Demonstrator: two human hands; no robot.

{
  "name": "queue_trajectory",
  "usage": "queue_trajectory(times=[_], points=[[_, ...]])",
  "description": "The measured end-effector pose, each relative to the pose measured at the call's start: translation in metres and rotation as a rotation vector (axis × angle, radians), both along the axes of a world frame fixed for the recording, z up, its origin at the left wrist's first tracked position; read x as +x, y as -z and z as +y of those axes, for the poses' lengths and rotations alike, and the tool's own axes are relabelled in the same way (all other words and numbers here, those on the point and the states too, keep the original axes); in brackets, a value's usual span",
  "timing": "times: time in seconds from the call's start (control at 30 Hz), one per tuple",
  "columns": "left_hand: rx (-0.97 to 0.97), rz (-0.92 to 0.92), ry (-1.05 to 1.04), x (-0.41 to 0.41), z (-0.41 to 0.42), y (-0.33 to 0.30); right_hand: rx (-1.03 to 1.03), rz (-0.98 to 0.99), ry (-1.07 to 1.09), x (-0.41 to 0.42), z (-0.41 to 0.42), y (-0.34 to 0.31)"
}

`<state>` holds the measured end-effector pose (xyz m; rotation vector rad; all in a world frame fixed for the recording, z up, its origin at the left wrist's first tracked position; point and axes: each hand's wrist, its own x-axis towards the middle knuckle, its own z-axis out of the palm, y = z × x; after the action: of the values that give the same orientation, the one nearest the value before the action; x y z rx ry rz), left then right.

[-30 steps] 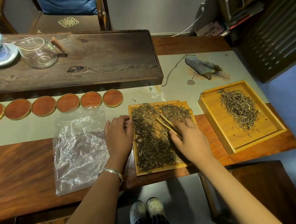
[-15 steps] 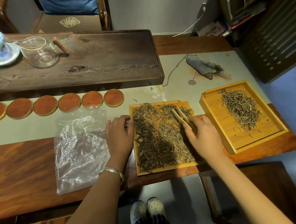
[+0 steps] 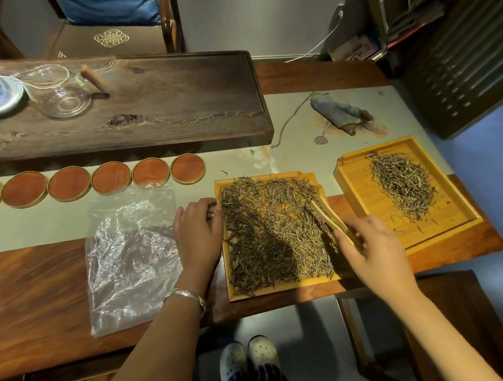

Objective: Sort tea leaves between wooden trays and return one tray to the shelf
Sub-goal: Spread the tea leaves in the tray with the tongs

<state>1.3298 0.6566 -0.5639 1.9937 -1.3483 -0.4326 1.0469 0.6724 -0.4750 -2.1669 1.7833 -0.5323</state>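
Low, right hand (image 3: 373, 251) around tongs (image 3: 330, 219)

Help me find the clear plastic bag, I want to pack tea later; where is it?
In the head view the plastic bag lies flat on the table, just left of the left hand, below the row of round coasters.

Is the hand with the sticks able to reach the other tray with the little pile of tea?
Probably yes. The right hand holding the bamboo tongs is beside the right tray, and nothing lies between them. Its tea pile sits uncovered.
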Motion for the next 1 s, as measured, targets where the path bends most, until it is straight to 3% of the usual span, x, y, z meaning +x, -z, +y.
queue_trajectory(times=[0.37, 0.77, 1.0], points=[[0.018, -0.005, 0.002, 0.000, 0.000, -0.003, 0.195, -0.011, -0.045, -0.036, 0.052, 0.006], [0.000, -0.009, -0.001, -0.001, 0.001, -0.002, 0.114, -0.081, -0.017, -0.031, 0.036, 0.004], [0.000, -0.009, -0.004, -0.001, 0.000, -0.002, 0.077, 0.046, 0.029, 0.001, -0.013, 0.015]])
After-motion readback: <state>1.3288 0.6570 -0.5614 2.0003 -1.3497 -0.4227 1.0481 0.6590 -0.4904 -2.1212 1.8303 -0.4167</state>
